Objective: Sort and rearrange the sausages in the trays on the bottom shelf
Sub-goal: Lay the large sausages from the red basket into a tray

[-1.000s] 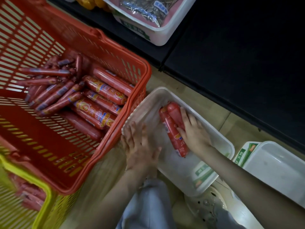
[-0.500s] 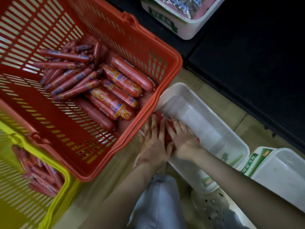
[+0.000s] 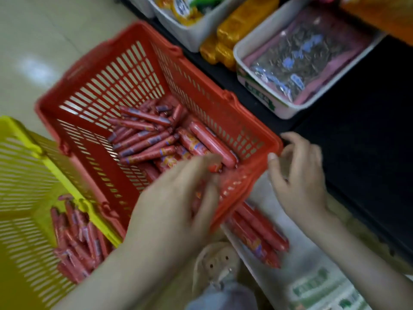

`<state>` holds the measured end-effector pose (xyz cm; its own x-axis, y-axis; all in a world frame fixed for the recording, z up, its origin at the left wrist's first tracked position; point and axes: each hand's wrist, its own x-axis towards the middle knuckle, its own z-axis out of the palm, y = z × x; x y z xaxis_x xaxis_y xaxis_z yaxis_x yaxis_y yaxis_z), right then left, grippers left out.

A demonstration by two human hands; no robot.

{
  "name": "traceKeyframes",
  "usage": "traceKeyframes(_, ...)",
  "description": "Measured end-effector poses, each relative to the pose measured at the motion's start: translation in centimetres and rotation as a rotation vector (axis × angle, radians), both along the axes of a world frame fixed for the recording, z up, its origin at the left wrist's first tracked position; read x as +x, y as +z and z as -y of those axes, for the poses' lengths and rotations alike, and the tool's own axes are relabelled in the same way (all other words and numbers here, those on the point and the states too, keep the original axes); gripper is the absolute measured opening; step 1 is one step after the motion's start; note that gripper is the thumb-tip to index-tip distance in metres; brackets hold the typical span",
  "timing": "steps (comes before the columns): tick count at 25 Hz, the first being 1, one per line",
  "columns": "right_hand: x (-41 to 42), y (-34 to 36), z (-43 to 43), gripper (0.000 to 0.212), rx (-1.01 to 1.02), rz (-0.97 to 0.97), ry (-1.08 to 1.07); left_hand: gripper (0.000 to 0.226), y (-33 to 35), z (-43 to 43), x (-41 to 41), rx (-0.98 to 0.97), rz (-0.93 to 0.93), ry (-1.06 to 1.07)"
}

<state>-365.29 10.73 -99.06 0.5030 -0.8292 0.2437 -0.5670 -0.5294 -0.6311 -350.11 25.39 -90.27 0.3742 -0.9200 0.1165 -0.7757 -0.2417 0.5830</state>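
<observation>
With thick red sausages (image 3: 259,233) left in the white plastic tray (image 3: 308,253) beneath them, the left hand (image 3: 176,204) (grip blurred, indeterminable) now enters the red slatted plastic basket (image 3: 125,70) and the right hand (image 3: 299,175) hovers loosely curled, empty: next pick likely.

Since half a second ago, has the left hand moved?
Yes. The left hand has left the white tray and now reaches over the red basket's near rim.

L hand (image 3: 176,204) in red basket (image 3: 107,90) w/ sausages (image 3: 143,139); R hand (image 3: 299,175) by rim
</observation>
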Motion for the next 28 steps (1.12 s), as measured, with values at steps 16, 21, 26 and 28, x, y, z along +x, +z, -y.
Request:
traceKeyframes(16,12.5,-3.6,-0.2,0.088,-0.075,-0.635,0.505,0.102,-15.4,4.4,5.0,0.702,-0.558,0.648)
traceKeyframes(21,12.6,-0.8,0.3,0.075,0.953,-0.036,0.498,0.085,-7.2,4.5,4.6,-0.065,-1.297,0.531)
traceKeyframes(26,5.9,3.6,2.5,0.070,1.044,0.355,0.381,0.074,-5.6,2.3,2.0,0.121,-0.851,-0.115)
traceKeyframes(28,1.0,4.0,2.2,0.074,1.009,0.372,0.351,0.075,-7.5,1.0,-0.2,0.327,-0.242,-0.217)
